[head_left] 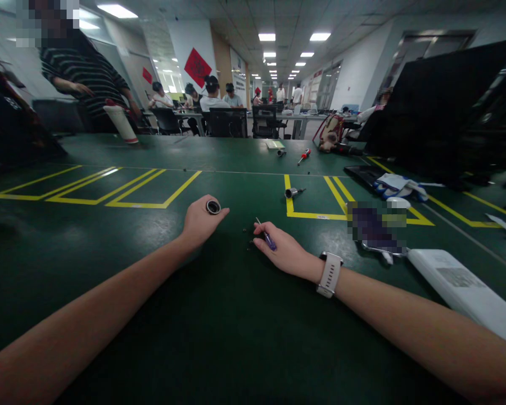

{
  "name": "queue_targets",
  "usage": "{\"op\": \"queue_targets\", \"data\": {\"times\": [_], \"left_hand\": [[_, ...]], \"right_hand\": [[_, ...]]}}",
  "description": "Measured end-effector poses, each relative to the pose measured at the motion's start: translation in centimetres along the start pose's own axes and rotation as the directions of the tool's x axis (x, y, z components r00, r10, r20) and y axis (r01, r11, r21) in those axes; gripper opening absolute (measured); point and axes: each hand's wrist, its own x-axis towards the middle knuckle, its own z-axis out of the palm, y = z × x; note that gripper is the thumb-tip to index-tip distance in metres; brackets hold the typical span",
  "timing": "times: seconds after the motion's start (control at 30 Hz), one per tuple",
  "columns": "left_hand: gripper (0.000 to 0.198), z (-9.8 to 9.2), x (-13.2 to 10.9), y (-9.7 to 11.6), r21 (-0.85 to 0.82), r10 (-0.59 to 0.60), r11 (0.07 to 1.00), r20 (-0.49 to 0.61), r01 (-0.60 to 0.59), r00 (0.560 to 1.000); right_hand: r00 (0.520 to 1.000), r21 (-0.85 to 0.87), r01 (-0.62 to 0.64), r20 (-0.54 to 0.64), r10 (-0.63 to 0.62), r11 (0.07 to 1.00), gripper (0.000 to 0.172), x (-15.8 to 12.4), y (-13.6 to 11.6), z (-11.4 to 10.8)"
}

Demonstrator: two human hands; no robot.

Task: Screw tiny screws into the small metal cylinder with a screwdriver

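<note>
My left hand (200,218) is closed round a dark, ring-mouthed cylindrical part (213,207), its round opening facing up and toward me. To its right, my right hand (280,247) grips a small screwdriver with a purple handle (270,241); its thin metal shaft points up and to the left, away from the part. Between the two hands, near the right fingertips, a few tiny dark pieces (244,230) lie on the green tabletop (219,315). They are too small to name. A watch with a pale strap (329,274) is on my right wrist.
Beyond my right hand lies a metal cylindrical part (293,193) inside yellow tape markings. Farther back are a red screwdriver (305,156) and another small part (281,152). A phone (377,228) and a white device (459,281) lie right. A person (86,73) stands far left beside a cup (122,122).
</note>
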Motion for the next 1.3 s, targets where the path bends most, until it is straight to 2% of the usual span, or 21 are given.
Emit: {"op": "queue_targets", "data": {"times": [0.23,0.4,0.53,0.6,0.73,0.8,0.87,0.97,1.03,1.1,1.13,1.23,1.3], "left_hand": [[0.023,0.6,0.3,0.1,-0.097,-0.146,0.985,-0.053,0.14,0.988],[0.021,0.8,0.1,-0.5,-0.089,-0.141,0.987,-0.056,0.135,0.988],[0.023,0.7,0.0,-1.0,-0.052,-0.09,0.995,-0.022,0.088,0.996],[0.023,0.6,-0.1,-0.8,-0.002,-0.018,1.0,-0.007,0.018,1.0],[0.023,0.2,-0.5,0.2,0.092,0.143,0.985,0.006,-0.143,0.99],[0.023,0.1,-0.8,1.0,0.06,0.182,0.981,0.01,-0.182,0.983],[0.023,-0.1,-1.2,2.0,-0.044,0.175,0.984,0.025,-0.174,0.984],[0.023,-0.4,-2.0,3.8,-0.263,0.106,0.961,0.076,-0.083,0.991],[0.026,-0.8,-2.6,5.1,-0.417,-0.028,0.904,0.163,0.094,0.986],[0.028,-1.2,-3.2,6.4,-0.509,-0.174,0.806,0.283,0.302,0.943],[0.027,-1.4,-3.5,7.0,-0.543,-0.211,0.756,0.326,0.365,0.922],[0.026,-2.1,-4.3,8.5,-0.616,-0.284,0.62,0.4,0.485,0.871],[0.023,-2.6,-4.8,9.2,-0.641,-0.315,0.547,0.438,0.538,0.842]], "right_hand": [[0.997,-0.093,0.033,0.079,-0.026,0.995,0.016,2.5,-0.7,1.1],[0.983,-0.108,0.113,0.157,-0.095,0.988,0.012,3.6,-1.5,1.9],[0.957,-0.117,0.207,0.23,-0.176,0.971,0.021,1.0,-2.1,1.5],[0.92,-0.158,0.333,0.272,-0.283,0.93,0.026,-0.8,-2.5,1.0],[0.862,-0.207,0.462,0.333,-0.382,0.862,0.02,-3.9,-3.6,0.0],[0.834,-0.242,0.515,0.364,-0.415,0.823,0.02,-5.0,-4.1,-0.6],[0.816,-0.274,0.543,0.394,-0.422,0.794,0.021,-6.0,-4.4,-1.1],[0.809,-0.299,0.552,0.418,-0.414,0.778,0.021,-7.3,-4.7,-1.6],[0.812,-0.311,0.548,0.42,-0.404,0.777,0.02,-8.0,-4.6,-1.7],[0.818,-0.316,0.54,0.415,-0.399,0.78,0.021,-8.4,-4.4,-1.7],[0.822,-0.314,0.535,0.409,-0.397,0.785,0.02,-8.5,-4.3,-1.6],[0.849,-0.27,0.497,0.351,-0.396,0.825,0.019,-8.7,-4.2,-1.6],[0.885,-0.212,0.444,0.259,-0.388,0.871,0.019,-9.0,-4.5,-1.7]]}}
